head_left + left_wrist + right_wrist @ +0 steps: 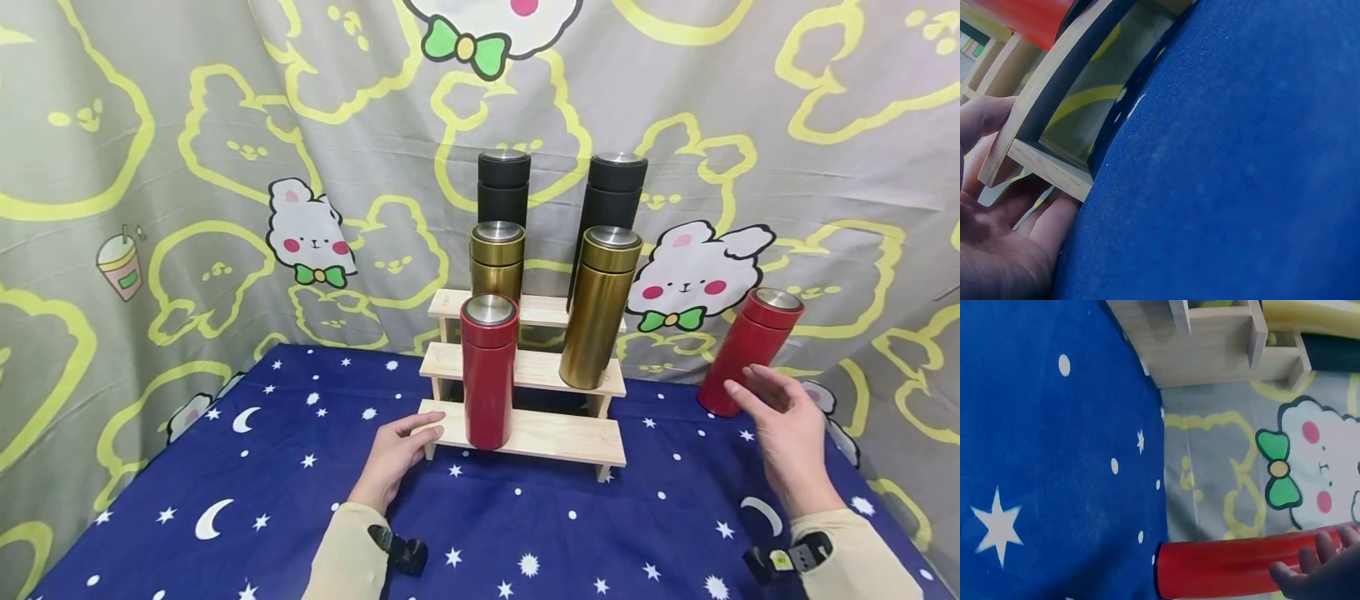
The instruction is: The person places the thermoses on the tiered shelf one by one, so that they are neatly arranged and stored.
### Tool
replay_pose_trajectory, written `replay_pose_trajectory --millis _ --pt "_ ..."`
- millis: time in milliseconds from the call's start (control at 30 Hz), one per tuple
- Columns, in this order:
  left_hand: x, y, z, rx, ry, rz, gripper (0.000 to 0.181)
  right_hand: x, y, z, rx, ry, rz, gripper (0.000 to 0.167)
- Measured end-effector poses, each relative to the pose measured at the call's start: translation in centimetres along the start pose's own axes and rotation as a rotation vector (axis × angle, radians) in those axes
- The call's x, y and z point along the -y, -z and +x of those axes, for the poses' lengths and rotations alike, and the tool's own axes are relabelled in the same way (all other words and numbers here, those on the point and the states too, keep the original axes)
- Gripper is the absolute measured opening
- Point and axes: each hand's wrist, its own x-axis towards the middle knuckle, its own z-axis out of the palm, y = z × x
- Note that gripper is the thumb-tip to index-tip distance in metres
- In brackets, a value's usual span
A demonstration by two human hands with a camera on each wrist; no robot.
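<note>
A three-step wooden display stand holds several thermos bottles. One red thermos stands on its lowest step. Two gold thermoses stand on the middle step, a left one and a right one; two black thermoses, one left and one right, rise behind. My left hand grips the left end of the lowest step, with fingers around the end in the left wrist view. Over on the right, another red thermos stands on the cloth. Beside it is my right hand, fingers loosely spread and not closed round it.
A dark blue cloth with white moons and stars covers the table. Behind it hangs a grey curtain with yellow outlines and white cartoon animals. The table's back edge runs close to the curtain.
</note>
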Motion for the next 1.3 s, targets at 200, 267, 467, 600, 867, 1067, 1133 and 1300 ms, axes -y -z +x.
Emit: replay_pose_trajectory --millis 200,267,467,600,867,1067,1133,1300 --pt "0.0 0.1 -0.1 0.007 -0.006 0.006 0.031 -0.6 -0.4 1.7 -0.147 -0.137 -0.089 0.062" --pt "0.1 0.2 -0.1 0.011 -0.008 0.005 0.032 -0.7 -0.4 2.2 -0.173 -0.154 -0.143 0.066" --pt "0.2 0.1 0.0 0.011 -0.008 0.005 0.031 -0.9 -0.4 2.9 -0.198 -0.173 -0.172 0.072" --pt "0.1 0.1 -0.1 0.012 -0.005 0.013 0.032 -1.2 -0.4 3.2 -0.214 -0.175 -0.146 0.074" --pt "0.1 0.1 -0.2 0.011 -0.002 -0.001 0.032 -2.0 0.2 4.8 -0.172 -0.178 -0.156 0.084" --pt "0.0 -0.1 0.0 0.015 -0.014 0.006 0.032 -2.0 0.7 6.3 -0.120 -0.174 -0.204 0.093" --pt "0.0 -0.1 0.1 0.012 -0.011 0.008 0.032 -2.1 0.8 6.6 -0.106 -0.177 -0.207 0.095" --pt "0.1 0.0 0.0 0.010 -0.008 0.016 0.033 -2.8 0.7 7.0 -0.084 -0.173 -0.211 0.100"
